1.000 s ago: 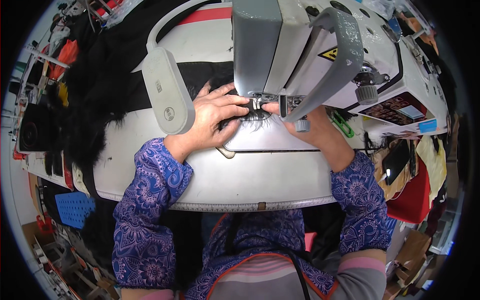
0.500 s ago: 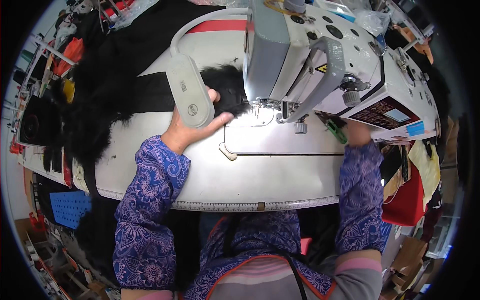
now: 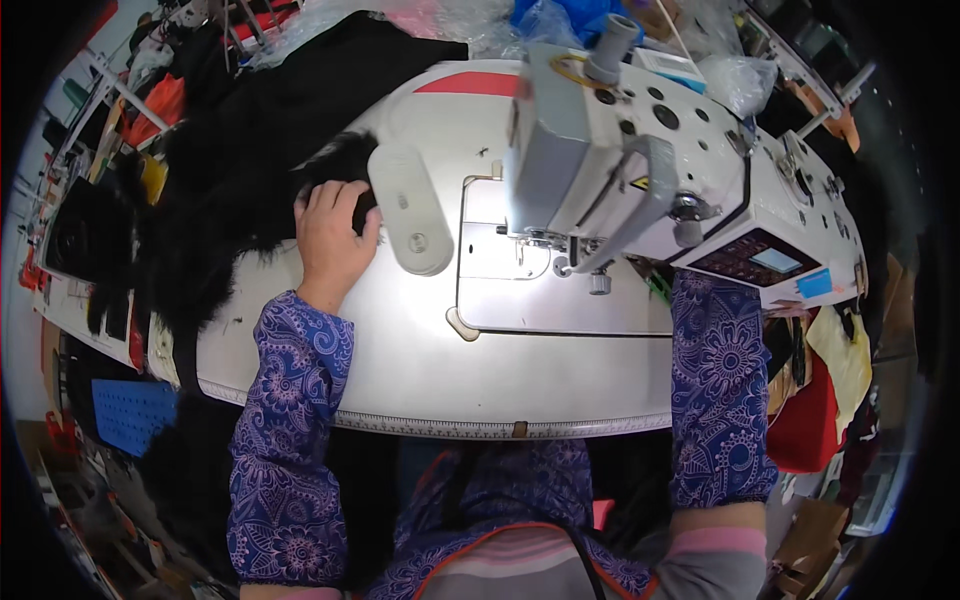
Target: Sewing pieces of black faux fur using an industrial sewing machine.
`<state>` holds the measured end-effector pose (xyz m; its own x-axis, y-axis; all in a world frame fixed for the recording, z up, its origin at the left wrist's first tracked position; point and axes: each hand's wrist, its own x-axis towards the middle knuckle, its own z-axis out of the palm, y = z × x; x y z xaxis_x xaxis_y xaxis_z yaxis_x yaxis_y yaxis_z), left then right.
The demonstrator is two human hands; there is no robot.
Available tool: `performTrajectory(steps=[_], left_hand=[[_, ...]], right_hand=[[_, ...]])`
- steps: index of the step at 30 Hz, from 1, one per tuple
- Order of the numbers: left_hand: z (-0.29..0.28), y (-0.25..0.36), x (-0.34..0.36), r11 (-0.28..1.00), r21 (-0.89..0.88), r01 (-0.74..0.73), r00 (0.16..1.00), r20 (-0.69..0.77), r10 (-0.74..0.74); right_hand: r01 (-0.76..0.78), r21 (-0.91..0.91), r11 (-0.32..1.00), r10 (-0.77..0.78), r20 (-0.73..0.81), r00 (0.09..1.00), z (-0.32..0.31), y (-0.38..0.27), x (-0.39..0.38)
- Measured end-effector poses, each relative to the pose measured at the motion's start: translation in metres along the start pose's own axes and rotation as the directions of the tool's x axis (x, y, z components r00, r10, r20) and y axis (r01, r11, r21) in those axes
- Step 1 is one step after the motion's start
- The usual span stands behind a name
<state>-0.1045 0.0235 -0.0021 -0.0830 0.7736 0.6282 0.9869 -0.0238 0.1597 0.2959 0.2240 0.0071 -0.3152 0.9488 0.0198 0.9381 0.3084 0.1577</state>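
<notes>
**Head view: left hand on black fur beside the sewing machine**

The left hand (image 3: 333,235) lies palm down, fingers curled onto the black fur fabric (image 3: 235,190) at the left of the white sewing table (image 3: 420,370). The right hand is hidden behind the industrial sewing machine (image 3: 640,170); only its patterned purple sleeve (image 3: 718,380) shows, so I cannot tell its grip.

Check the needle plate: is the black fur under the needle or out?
Out. The needle plate lies bare; the black fur sits left of it under the left hand.
</notes>
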Motion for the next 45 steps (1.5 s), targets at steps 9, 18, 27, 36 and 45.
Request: performTrajectory(steps=[9,18,27,36,45], left_hand=[[-0.027,0.023,-0.012,0.883,-0.269,-0.386,0.911,-0.259,0.320],[-0.027,0.135,-0.054,0.638,-0.706,-0.307,0.720,0.267,0.641],[-0.060,0.077,-0.061,-0.640,-0.466,0.610,0.763,0.563,0.317],[-0.053,0.087,-0.085,-0.753,-0.549,0.364,0.864,0.500,0.053],[-0.036,0.091,-0.091,-0.730,-0.594,0.336,0.573,0.745,-0.342]], right_hand=[[0.274,0.099,0.957,-0.262,-0.120,0.958,-0.054,-0.035,-0.121],[0.420,0.796,0.435,-0.540,-0.143,0.829,-0.075,-0.094,-0.195],[-0.214,0.922,-0.324,-0.422,0.062,0.905,-0.037,-0.074,-0.223],[-0.250,0.605,-0.757,-0.208,0.140,0.968,-0.014,-0.115,-0.251],[-0.251,-0.158,-0.955,-0.228,-0.150,0.962,-0.002,-0.114,-0.242]])
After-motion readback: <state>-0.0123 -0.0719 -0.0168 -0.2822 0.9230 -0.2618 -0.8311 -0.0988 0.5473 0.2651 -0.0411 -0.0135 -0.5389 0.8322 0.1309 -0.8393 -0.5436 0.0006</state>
